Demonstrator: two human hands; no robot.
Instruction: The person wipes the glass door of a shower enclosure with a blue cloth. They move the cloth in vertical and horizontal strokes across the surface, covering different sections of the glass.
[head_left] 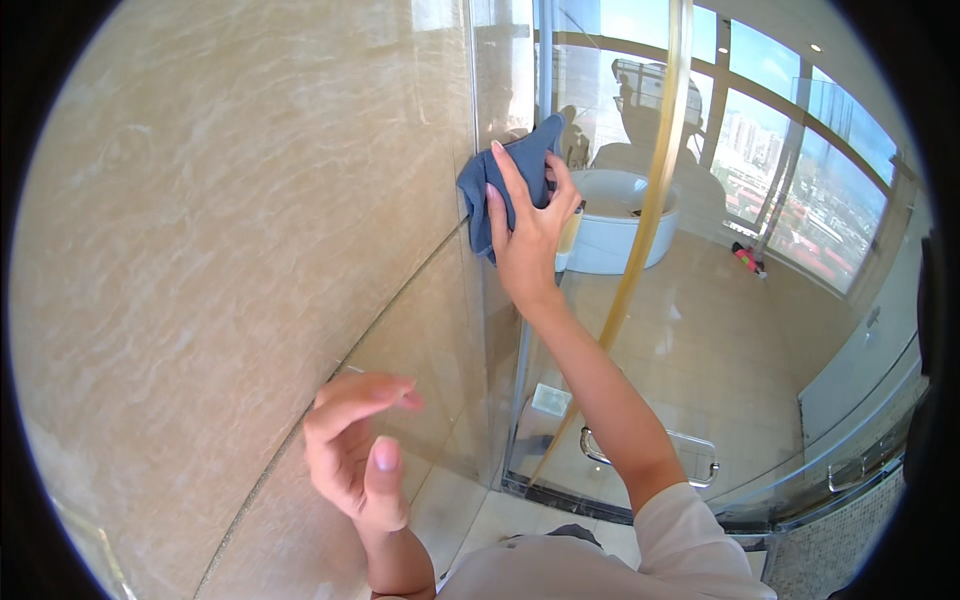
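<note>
Bright daylight enters through the tall windows (800, 190) at upper right, washing out the sky. Glare and reflections streak the glass panel (600, 150); the beige wall (220, 220) carries a soft sheen. Fisheye curvature bends edges (black vignette surrounds). The left hand (360, 460) is slightly blurred.

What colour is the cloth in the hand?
Blue-grey cloth, seen in the head view, in the right hand.

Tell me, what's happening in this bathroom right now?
A person presses a blue cloth with their right hand against the glass shower panel, up near where it meets the beige marble wall. Their left hand is raised lower down, open and holding nothing. Beyond the glass stands a white bathtub by large windows.
</note>
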